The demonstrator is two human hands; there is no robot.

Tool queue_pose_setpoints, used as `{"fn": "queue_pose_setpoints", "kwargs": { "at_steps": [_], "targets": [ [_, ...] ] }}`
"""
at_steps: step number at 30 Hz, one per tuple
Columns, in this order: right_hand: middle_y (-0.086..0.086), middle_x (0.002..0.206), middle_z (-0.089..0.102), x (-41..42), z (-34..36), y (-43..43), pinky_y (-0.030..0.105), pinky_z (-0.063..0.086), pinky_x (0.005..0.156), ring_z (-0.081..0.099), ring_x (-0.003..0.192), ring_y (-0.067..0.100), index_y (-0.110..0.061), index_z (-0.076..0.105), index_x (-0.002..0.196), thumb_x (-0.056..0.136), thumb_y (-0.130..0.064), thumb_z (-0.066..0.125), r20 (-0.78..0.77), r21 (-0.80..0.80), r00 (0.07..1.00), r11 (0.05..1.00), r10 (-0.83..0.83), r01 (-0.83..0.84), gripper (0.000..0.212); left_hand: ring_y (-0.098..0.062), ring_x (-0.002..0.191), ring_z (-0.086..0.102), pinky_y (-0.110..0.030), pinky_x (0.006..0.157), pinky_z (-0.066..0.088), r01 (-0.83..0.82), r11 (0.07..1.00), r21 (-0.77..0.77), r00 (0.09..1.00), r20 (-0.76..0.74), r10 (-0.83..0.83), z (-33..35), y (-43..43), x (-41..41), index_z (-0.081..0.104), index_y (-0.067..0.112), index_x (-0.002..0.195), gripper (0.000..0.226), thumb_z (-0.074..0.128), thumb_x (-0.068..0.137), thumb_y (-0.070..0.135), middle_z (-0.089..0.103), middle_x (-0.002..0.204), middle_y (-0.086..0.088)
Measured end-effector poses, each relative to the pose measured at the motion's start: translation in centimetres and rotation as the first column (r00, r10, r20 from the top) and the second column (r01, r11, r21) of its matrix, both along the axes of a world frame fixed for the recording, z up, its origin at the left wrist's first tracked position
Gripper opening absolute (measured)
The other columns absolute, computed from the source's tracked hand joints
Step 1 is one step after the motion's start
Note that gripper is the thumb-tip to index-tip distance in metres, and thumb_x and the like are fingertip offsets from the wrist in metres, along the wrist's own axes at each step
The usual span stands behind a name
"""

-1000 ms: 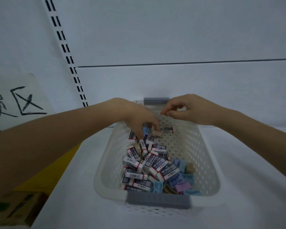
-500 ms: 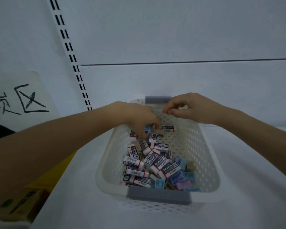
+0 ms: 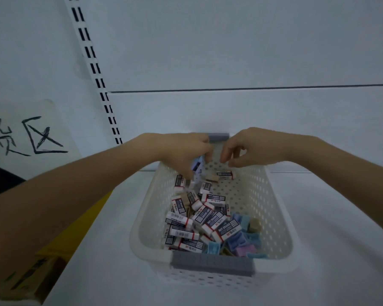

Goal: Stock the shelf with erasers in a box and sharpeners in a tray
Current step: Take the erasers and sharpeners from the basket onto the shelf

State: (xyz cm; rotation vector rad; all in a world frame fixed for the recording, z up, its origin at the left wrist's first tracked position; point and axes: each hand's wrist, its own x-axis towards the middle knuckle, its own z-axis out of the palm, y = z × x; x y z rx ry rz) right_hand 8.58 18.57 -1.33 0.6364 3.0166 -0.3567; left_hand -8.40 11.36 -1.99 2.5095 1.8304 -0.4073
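Note:
A white perforated basket [image 3: 276, 208] with grey handles stands on the shelf. It holds a heap of sleeved erasers [image 3: 199, 219] on the left and several pastel sharpeners [image 3: 241, 244] at the near right. My left hand [image 3: 186, 153] hovers over the basket's far left end, fingers closed on a pale purple sharpener [image 3: 196, 166]. My right hand [image 3: 250, 149] is beside it over the far end, fingertips pinched together; I cannot see anything between them. One eraser [image 3: 224, 174] and a beige piece [image 3: 212, 178] lie apart below the hands.
The white shelf surface [image 3: 329, 250] runs around the basket, backed by a white panel wall. A slotted upright [image 3: 93, 69] stands at the left. A paper sign with black handwriting [image 3: 31, 138] hangs left of it. A yellow surface and a cardboard box [image 3: 35, 277] lie at lower left.
My left hand has risen out of the eraser heap toward the basket's far rim, now with a purple sharpener in its fingers. My right hand shifted slightly nearer to it.

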Motion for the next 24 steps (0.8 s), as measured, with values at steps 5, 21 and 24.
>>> {"fn": "queue_pose_setpoints", "kwargs": {
  "at_steps": [5,21,24],
  "targets": [
    [-0.004,0.117,0.057,-3.5,0.0,-0.3,0.023,0.040,0.085,0.051,0.095,0.011,-0.024,0.053,0.124,0.086,-0.027,0.060,0.358,0.094,0.933,0.994,0.026,-0.063,0.039,-0.013,0.095,0.039,-0.021,0.076,0.034,-0.054,0.996,0.065,0.995,0.092,0.048,1.3,-0.8,-1.2,0.047,0.020,0.116,0.047,0.070,0.075,0.022,0.034,0.109,0.004],
    [-0.007,0.086,0.057,-4.5,-1.0,-5.1,0.015,0.043,0.068,0.053,0.074,0.006,-0.018,0.060,0.108,0.085,-0.018,0.062,0.125,-0.150,0.935,0.938,0.333,-0.314,0.022,-0.015,0.104,0.035,-0.029,0.090,0.038,-0.143,0.982,0.122,0.969,0.220,0.114,1.5,-1.8,-2.7,0.050,0.020,0.109,0.038,0.069,0.076,0.017,0.032,0.109,0.003],
    [-0.013,0.077,0.046,-5.1,-1.9,-5.2,0.012,0.034,0.057,0.043,0.066,0.002,-0.015,0.057,0.108,0.085,-0.023,0.063,0.231,-0.067,0.922,0.950,0.312,-0.305,0.025,-0.013,0.101,0.032,-0.027,0.088,0.036,-0.143,0.983,0.117,0.973,0.201,0.118,1.6,-1.7,-2.6,0.050,0.020,0.109,0.038,0.069,0.076,0.017,0.031,0.108,0.004]
  ]
}}
